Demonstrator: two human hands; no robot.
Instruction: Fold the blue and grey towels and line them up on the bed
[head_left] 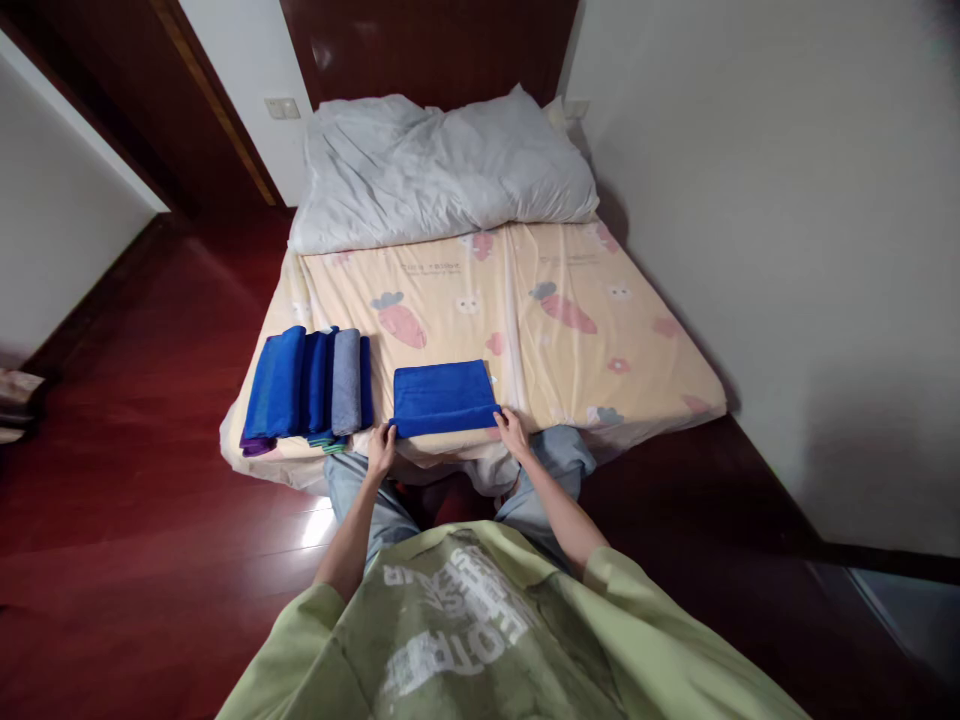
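A blue towel (442,392) lies on the bed in front of me, its near edge folded over into a thick strip. My left hand (381,447) pinches the near left corner of that fold. At the near right corner, my right hand (512,432) grips the fold between thumb and fingers. Left of my left hand sits a row of rolled or folded towels: several blue ones (282,385) and a grey one (346,382). Purple and green-striped cloth edges show beneath the row.
The bed's yellow sheet (465,280) carries carrot and rabbit prints. A white quilt (450,170) is bunched against the dark headboard (435,50). Dark red floor (150,480) lies to the left, and a white wall (787,250) stands to the right. My knees touch the bed's near edge.
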